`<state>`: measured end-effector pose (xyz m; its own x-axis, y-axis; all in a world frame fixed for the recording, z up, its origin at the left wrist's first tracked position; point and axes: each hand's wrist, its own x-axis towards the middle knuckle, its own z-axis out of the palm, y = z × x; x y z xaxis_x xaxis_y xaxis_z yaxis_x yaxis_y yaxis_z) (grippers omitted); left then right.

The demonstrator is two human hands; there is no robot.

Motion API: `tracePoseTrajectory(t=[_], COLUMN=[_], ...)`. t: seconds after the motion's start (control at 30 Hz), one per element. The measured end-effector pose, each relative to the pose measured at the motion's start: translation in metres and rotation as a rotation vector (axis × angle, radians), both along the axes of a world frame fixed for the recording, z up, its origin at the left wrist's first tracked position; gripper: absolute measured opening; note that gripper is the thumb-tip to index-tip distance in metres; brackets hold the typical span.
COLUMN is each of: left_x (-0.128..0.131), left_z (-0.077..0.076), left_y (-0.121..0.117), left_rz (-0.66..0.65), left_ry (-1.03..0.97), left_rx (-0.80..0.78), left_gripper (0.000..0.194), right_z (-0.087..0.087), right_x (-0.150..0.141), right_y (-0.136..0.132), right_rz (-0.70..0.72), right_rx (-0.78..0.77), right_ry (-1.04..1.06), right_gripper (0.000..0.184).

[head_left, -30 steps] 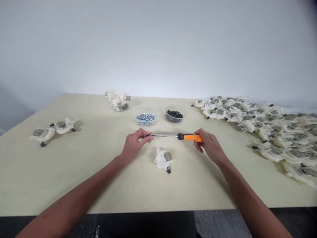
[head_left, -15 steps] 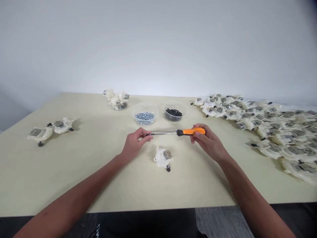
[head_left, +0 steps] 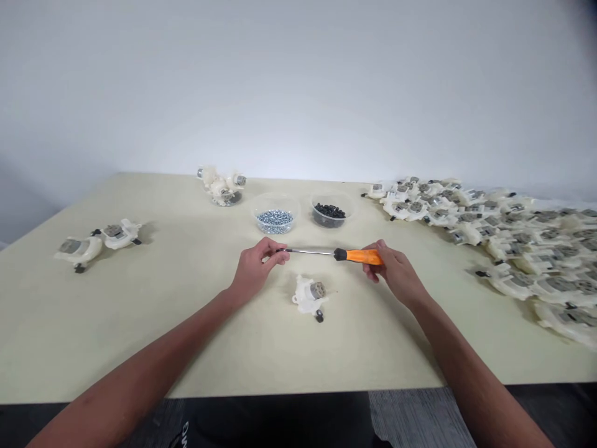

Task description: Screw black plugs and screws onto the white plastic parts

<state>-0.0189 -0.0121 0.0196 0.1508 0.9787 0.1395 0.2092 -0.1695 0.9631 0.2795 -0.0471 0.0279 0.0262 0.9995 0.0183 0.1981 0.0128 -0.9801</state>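
Observation:
A screwdriver [head_left: 359,256] with an orange handle and black collar lies level between my hands, above the table. My right hand [head_left: 394,267] is closed around the rear of its handle. At the other end, my left hand [head_left: 256,264] pinches the dark tip of the shaft; whether a small screw sits there is hidden by the fingers. Below the shaft rests a white plastic housing [head_left: 305,297] with a round grey motor and a black piece at its lower right, touched by neither hand.
Behind my hands stand a clear bowl of silvery screws [head_left: 275,221] and another of small black parts [head_left: 329,214]. Many similar housings [head_left: 513,249] cover the right side. Two housings [head_left: 97,244] lie at the left, and a few more [head_left: 222,186] are heaped at the back.
My right hand has shifted slightly, now gripping nearer the handle's rear end. The left hand keeps its pinch on the tip. The whole view has moved a little.

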Motion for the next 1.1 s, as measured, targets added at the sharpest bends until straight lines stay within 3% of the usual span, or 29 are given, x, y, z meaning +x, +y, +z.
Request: tracePoseTrajectory(t=[0.13, 0.2, 0.3, 0.47, 0.63, 0.73, 0.8, 0.97, 1.1], left_x=[0.0009, 0.0013, 0.0015, 0.0016, 0.0024, 0.0022, 0.0019, 0.0021, 0.0027], left_z=[-0.0013, -0.002, -0.0028, -0.0031, -0.0012, -0.0005, -0.0005, -0.0003, 0.0001], left_y=[-0.0002, -0.0004, -0.0006, -0.0008, -0.0025, -0.0026, -0.0026, -0.0045, -0.0048], left_rz=[0.011, 0.009, 0.006, 0.041, 0.026, 0.038, 0.048, 0.022, 0.034], left_ry=[0.007, 0.007, -0.007, -0.021, -0.001, 0.003, 0.004, 0.05, 0.058], left_rx=[-0.011, -0.018, -0.025, -0.015, 0.004, -0.001, 0.003, 0.023, 0.018], left_gripper=[0.021, 0.021, 0.022, 0.021, 0.022, 0.024, 0.023, 0.021, 0.022], right_z=[0.0045, 0.0064, 0.0069, 0.006, 0.0064, 0.0055, 0.0049, 0.0052, 0.0062], right_x=[-0.0009, -0.0012, -0.0019, -0.0035, -0.0033, -0.0019, -0.0007, 0.0006, 0.0004], right_y=[0.0, 0.0001, -0.0001, -0.0003, -0.0026, -0.004, -0.0038, -0.0025, -0.0029], right_rz=[0.074, 0.018, -0.037, 0.064, -0.03, 0.067, 0.105, -0.012, 0.056], right_rx=[0.031, 0.013, -0.059, 0.017, -0.061, -0.021, 0.012, -0.017, 0.02], right_ry=[0.158, 0.024, -0.155, 0.098, -0.073, 0.071, 0.12, -0.045, 0.07], right_gripper=[0.029, 0.026, 0.043, 0.032, 0.044, 0.03, 0.032, 0.036, 0.029])
